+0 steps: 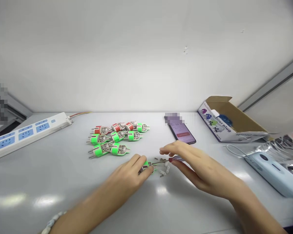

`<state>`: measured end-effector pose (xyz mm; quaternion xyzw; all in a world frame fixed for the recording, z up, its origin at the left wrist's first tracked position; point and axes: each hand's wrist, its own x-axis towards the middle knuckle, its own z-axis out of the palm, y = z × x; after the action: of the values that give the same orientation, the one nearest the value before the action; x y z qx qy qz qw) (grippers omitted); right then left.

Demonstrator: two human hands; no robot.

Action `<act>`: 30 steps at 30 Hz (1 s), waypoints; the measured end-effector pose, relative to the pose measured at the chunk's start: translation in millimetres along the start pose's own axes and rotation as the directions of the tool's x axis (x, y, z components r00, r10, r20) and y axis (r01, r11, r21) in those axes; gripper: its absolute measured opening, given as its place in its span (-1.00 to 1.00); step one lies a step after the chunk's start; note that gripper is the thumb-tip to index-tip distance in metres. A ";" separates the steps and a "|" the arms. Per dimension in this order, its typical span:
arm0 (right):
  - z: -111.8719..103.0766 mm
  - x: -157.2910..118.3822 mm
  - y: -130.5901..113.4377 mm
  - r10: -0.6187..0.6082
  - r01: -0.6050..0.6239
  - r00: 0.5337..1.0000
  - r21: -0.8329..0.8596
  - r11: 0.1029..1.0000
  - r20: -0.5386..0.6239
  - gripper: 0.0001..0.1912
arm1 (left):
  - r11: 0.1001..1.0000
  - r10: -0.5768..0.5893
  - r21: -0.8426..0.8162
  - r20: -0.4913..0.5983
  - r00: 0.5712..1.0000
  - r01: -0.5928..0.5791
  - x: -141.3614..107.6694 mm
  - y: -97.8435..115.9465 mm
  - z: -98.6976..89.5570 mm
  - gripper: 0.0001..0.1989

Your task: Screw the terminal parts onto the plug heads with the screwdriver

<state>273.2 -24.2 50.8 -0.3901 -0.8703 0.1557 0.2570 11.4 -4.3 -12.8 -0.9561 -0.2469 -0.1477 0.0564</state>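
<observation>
My left hand [130, 172] is closed around a green plug [146, 164] on the table, covering much of it. In my right hand [200, 167] is a screwdriver [171, 160] with a red collar and a clear handle. My thumb presses against the handle, and the fingers stretch over it. The thin shaft points left, and its tip reaches the plug; whether it sits in a screw is too small to tell. Beside the plug, under the shaft, lie white plastic strips [162, 173] and several tiny screws [156, 158].
Several green and red opened plugs [118, 149] lie grouped at the left middle. A phone [182, 130] lies behind my right hand. At the right are an open cardboard box [224, 128], a pale blue device [271, 172] and clear plastic bags [275, 146]. A power strip [26, 135] lies left.
</observation>
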 end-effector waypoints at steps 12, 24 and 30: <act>-1.0 -5.4 -6.3 -0.077 0.089 0.996 -0.323 0.942 0.050 -0.80 | 0.999 0.018 0.049 -0.025 1.000 -0.017 4.0 6.6 -4.5 -0.67; -5.0 5.9 -4.9 -0.209 0.235 0.972 -0.533 0.813 0.110 -0.74 | 0.996 0.043 0.076 -0.032 0.999 -0.041 4.5 4.6 -2.0 -0.67; -18.6 13.0 -0.6 -0.429 0.487 0.866 -0.623 0.612 0.256 -0.74 | 0.996 0.063 0.070 -0.043 0.997 -0.060 5.2 2.4 -0.7 -0.71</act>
<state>276.1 -13.4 70.5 -0.2135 -0.9465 -0.2225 0.0951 16.8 -4.2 -10.7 -0.9572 -0.2208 -0.1587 0.0995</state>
